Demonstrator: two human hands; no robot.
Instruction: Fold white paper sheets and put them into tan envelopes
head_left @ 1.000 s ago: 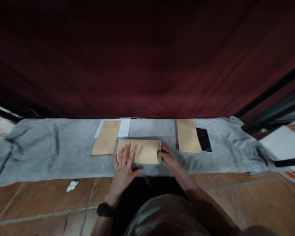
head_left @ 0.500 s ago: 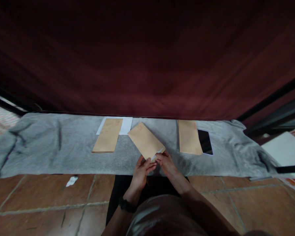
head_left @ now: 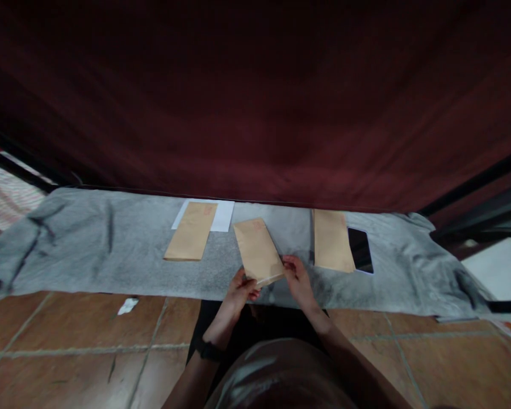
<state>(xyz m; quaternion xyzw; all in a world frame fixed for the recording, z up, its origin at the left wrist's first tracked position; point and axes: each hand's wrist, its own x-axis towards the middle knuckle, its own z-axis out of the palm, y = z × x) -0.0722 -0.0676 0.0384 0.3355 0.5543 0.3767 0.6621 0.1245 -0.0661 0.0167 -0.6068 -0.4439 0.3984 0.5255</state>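
Note:
Both my hands hold a brown envelope [head_left: 258, 250] by its near end, a little above the grey cloth [head_left: 111, 250]. My left hand [head_left: 239, 291] pinches the near left corner. My right hand [head_left: 297, 276] grips the near right corner. The envelope points away from me, tilted slightly left. Another brown envelope [head_left: 191, 230] lies to the left, on top of a white sheet [head_left: 223, 215]. A third brown envelope [head_left: 332, 240] lies to the right beside a black phone [head_left: 360, 250].
The grey cloth is spread over a brown tiled floor [head_left: 68, 341]. A dark red curtain [head_left: 255, 102] hangs behind it. A scrap of white paper [head_left: 128, 306] lies on the tiles at left. A white board [head_left: 496, 267] sits at far right.
The envelope lay flat and sideways under my left palm; I lifted it, turned it lengthwise, and now both hands hold its near end. The camera shifted slightly.

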